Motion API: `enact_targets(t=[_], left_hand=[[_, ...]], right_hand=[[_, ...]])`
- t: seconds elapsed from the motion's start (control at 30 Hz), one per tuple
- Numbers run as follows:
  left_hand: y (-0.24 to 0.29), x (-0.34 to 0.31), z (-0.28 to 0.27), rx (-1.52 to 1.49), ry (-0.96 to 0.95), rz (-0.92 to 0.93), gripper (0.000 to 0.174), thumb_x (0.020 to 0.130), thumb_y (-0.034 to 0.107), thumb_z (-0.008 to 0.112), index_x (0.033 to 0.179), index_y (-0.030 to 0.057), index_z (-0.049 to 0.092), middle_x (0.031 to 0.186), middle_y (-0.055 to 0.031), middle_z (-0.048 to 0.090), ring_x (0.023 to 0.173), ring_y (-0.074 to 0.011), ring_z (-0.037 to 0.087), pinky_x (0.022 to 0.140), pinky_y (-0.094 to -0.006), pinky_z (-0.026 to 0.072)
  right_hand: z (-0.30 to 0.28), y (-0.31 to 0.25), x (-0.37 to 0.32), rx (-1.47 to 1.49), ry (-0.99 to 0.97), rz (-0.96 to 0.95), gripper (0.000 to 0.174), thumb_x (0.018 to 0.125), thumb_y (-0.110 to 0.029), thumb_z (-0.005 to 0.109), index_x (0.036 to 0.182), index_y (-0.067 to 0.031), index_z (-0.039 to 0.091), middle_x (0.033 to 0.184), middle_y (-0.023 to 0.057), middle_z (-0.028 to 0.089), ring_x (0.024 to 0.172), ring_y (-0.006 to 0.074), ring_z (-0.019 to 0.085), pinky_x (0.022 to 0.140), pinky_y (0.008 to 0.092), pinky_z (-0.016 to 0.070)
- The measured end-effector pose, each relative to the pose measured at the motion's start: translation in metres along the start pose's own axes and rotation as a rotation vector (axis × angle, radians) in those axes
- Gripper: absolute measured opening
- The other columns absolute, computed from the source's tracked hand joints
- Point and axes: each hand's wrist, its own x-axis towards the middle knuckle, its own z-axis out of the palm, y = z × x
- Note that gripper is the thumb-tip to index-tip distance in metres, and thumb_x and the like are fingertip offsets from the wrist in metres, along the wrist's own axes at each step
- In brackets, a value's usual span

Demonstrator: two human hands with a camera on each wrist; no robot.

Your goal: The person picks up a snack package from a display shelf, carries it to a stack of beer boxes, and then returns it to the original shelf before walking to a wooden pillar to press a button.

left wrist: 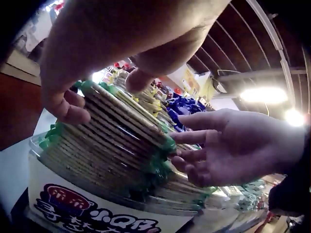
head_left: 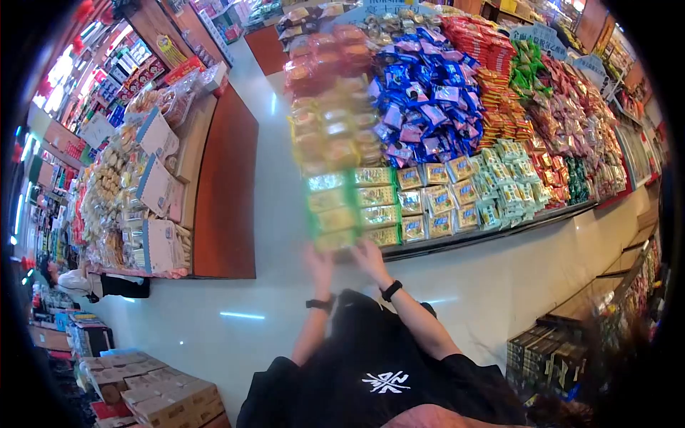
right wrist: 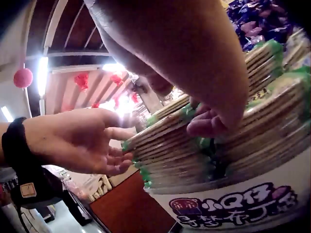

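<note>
A tall stack of flat snack packs [left wrist: 116, 141] with crinkled green ends stands in a white bin [left wrist: 160, 221] printed with dark lettering. My left hand [head_left: 319, 262] is at the stack's left end, its fingers [left wrist: 73, 108] bent lightly against the pack edges, thumb held apart above. At the other end my right hand [head_left: 370, 261] has fingers loosely extended, fingertips right at the green ends. The right wrist view shows both hands flanking the upper packs. A second row of green-ended packs [head_left: 377, 196] sits just right of this stack.
Blue wrapped snacks [head_left: 428, 107] are heaped farther back, beside yellow packs [head_left: 335, 128] and red ones [head_left: 325, 57]. A wooden display stand [head_left: 227, 192] stands left across a tiled aisle. Cardboard boxes [head_left: 171, 399] are at lower left; a person [head_left: 78, 282] is farther left.
</note>
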Motion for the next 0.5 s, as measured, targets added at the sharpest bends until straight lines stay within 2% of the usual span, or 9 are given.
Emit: enact_targets(t=[0.03,0.07,0.13,0.17,0.27,0.37,0.5], left_hand=[[0.001,-0.001,0.0,-0.035,-0.01,-0.03,0.061,0.085,0.024,0.065,0.134,-0.0008,0.038,0.126,-0.023,0.044,0.107,-0.0347,0.047,0.094,-0.0446,0.0378],[0.007,-0.003,-0.003,-0.071,-0.02,-0.06,0.061,0.083,0.022,0.066,0.133,-0.0025,0.039,0.128,-0.0253,0.044,0.114,-0.0398,0.045,0.1,-0.0489,0.034],[0.018,-0.009,-0.008,-0.098,-0.01,-0.075,0.058,0.084,0.022,0.065,0.131,-0.0026,0.041,0.127,-0.0246,0.045,0.116,-0.0385,0.043,0.101,-0.0481,0.0331],[0.017,-0.011,-0.009,-0.111,-0.003,-0.082,0.057,0.085,0.022,0.064,0.13,-0.0026,0.042,0.127,-0.0243,0.045,0.117,-0.0378,0.043,0.101,-0.0478,0.0326],[0.011,-0.016,-0.011,-0.284,-0.005,-0.141,0.053,0.089,0.023,0.06,0.131,-0.0025,0.04,0.125,-0.0228,0.046,0.119,-0.0348,0.041,0.103,-0.044,0.0318],[-0.009,-0.02,-0.004,-0.441,0.033,-0.203,0.045,0.094,0.023,0.054,0.127,-0.0032,0.04,0.118,-0.0207,0.047,0.114,-0.0316,0.043,0.1,-0.0408,0.0334],[0.011,-0.028,-0.013,-0.401,-0.077,-0.158,0.038,0.096,0.026,0.05,0.119,-0.0036,0.041,0.11,-0.0188,0.047,0.104,-0.0299,0.046,0.095,-0.0399,0.0357]], right_hand=[[0.006,-0.005,-0.001,0.018,0.105,-0.036,0.038,0.086,-0.026,0.065,0.114,-0.0009,0.06,0.102,0.0188,0.064,0.088,0.0266,0.063,0.078,0.0356,0.0506],[0.01,0.0,0.0,0.008,0.116,-0.037,0.038,0.085,-0.026,0.065,0.114,-0.0012,0.06,0.101,0.0183,0.064,0.088,0.0264,0.063,0.079,0.0357,0.0507],[0.015,0.012,0.005,-0.013,0.14,-0.042,0.038,0.085,-0.025,0.066,0.114,-0.0018,0.06,0.099,0.0174,0.065,0.088,0.026,0.063,0.079,0.036,0.0507],[0.015,0.014,0.006,-0.008,0.157,-0.083,0.032,0.084,-0.022,0.067,0.108,-0.0018,0.061,0.092,0.0145,0.066,0.082,0.0225,0.064,0.073,0.0342,0.0517],[0.014,0.022,0.006,0.081,0.07,0.008,0.026,0.084,-0.02,0.067,0.102,-0.0018,0.06,0.086,0.0113,0.066,0.077,0.018,0.064,0.068,0.0313,0.0519],[0.017,0.037,-0.007,0.134,0.03,-0.001,0.021,0.085,-0.016,0.067,0.097,-0.001,0.059,0.082,0.0076,0.064,0.072,0.0143,0.061,0.065,0.0295,0.0512],[0.01,0.042,-0.025,0.315,0.038,0.058,0.016,0.085,-0.011,0.067,0.095,-0.0023,0.057,0.08,0.0032,0.062,0.072,0.0112,0.059,0.067,0.0274,0.0504]])
